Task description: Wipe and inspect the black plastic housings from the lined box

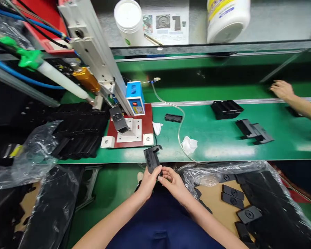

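In front of my body, just off the bench's front edge, I hold a black plastic housing tilted, with a curved lip at its upper end. My left hand grips its lower part, thumb on top. My right hand has its fingers closed at the lower right end of the housing; whether a small piece is also between them I cannot make out. Ahead and to the left, another black part sits tilted on the metal fixture of the press, beside a blue box.
Black housings are stacked at left and at right on the green bench. A clear tube and white tissues lie there. An open box of black parts stands below right. Another person's hand reaches in.
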Demonstrator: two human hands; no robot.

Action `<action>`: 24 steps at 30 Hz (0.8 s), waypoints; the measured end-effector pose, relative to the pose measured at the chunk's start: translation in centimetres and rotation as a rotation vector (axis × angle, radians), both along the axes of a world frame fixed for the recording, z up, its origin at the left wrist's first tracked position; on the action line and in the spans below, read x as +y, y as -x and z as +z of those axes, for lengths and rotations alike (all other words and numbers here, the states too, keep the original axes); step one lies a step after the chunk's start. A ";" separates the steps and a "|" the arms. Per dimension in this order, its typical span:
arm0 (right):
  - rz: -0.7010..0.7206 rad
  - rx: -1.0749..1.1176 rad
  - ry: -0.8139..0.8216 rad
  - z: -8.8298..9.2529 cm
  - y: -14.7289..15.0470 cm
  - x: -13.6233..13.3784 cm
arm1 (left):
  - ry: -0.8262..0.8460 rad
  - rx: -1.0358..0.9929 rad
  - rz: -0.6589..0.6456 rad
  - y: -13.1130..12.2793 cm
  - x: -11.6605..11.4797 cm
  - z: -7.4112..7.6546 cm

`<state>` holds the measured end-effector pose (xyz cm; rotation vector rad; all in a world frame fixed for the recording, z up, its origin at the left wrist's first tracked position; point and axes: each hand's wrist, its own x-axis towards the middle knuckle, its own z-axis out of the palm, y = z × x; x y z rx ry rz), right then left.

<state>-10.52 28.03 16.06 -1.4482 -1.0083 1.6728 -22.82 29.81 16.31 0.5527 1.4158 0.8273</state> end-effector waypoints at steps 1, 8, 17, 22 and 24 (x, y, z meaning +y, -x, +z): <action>-0.001 0.016 0.006 0.0 0.1 0.1 | -0.022 -0.010 0.002 0.0 0.0 -0.3; -0.034 0.130 0.038 0.3 1.1 0.7 | -0.067 -0.081 -0.009 0.8 -0.5 -1.8; -0.163 0.213 -0.044 0.3 -0.7 1.5 | -0.116 -0.232 -0.235 0.6 -0.1 -0.6; -0.465 0.159 -0.060 -1.9 -7.0 3.6 | -0.075 -0.081 -0.286 1.7 0.5 -0.1; -0.668 0.111 -0.078 -3.2 -10.0 5.4 | -0.090 0.001 -0.261 2.8 0.5 -0.3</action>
